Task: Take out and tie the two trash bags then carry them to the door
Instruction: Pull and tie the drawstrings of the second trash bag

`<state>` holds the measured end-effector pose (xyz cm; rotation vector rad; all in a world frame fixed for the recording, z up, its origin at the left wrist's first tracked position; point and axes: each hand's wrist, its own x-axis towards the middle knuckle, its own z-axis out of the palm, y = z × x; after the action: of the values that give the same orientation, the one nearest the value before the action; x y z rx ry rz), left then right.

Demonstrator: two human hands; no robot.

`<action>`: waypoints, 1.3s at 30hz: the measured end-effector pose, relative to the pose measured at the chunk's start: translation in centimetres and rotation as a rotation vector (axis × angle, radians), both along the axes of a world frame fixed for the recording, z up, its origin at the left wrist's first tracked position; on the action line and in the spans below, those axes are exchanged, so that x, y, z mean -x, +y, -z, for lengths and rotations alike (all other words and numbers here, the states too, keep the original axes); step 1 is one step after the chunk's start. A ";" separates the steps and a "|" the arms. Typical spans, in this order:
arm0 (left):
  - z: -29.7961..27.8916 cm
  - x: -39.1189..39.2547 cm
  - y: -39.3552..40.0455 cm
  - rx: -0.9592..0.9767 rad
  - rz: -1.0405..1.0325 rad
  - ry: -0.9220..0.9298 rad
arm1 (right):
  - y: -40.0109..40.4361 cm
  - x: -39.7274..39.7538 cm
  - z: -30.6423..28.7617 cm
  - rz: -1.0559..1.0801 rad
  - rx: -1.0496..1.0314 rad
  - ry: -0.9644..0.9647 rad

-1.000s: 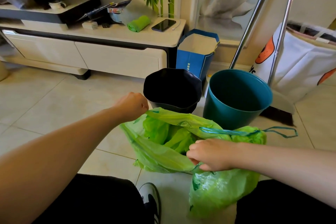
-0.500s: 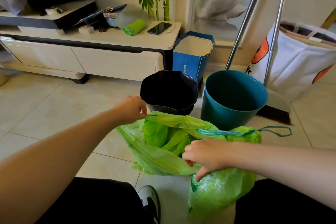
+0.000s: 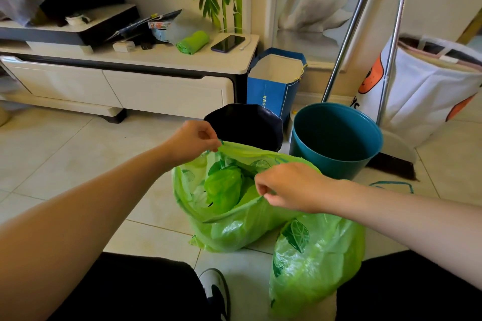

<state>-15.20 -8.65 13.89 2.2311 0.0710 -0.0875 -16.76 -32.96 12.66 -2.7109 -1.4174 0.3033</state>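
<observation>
Two green trash bags sit on the tiled floor in front of me. The left bag stands open, with crumpled green plastic inside. My left hand pinches its far rim, and my right hand pinches its near rim, so the mouth is held apart. The second green bag lies at the lower right under my right forearm; its teal drawstring trails on the floor behind. Behind the bags stand an empty black bin and an empty teal bin.
A low white TV cabinet runs along the back left, with a phone and a green roll on top. A blue paper bag, two metal poles with a broom head, and a white fabric bag crowd the back right. My shoe is below.
Both hands shifted along the left bag's rim and lifted it, so the mouth now stands wide open. My right hand let go of the bunched plastic and took the near rim.
</observation>
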 end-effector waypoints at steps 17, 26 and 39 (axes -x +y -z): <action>-5.6 -1.3 -0.8 0.313 -0.305 -0.314 | 1.8 -2.1 -5.6 0.421 -0.789 0.243; -7.8 -1.0 -2.3 0.332 -0.268 -0.477 | 2.5 -2.0 -8.5 0.342 -1.014 0.112; -8.6 -0.9 -3.1 0.360 -0.221 -0.514 | 3.1 -2.5 -9.8 0.272 -1.113 -0.003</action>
<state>-14.28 -11.73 22.49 1.8129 0.0178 0.5508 -14.28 -29.87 22.43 -1.8879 -0.7864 -0.3996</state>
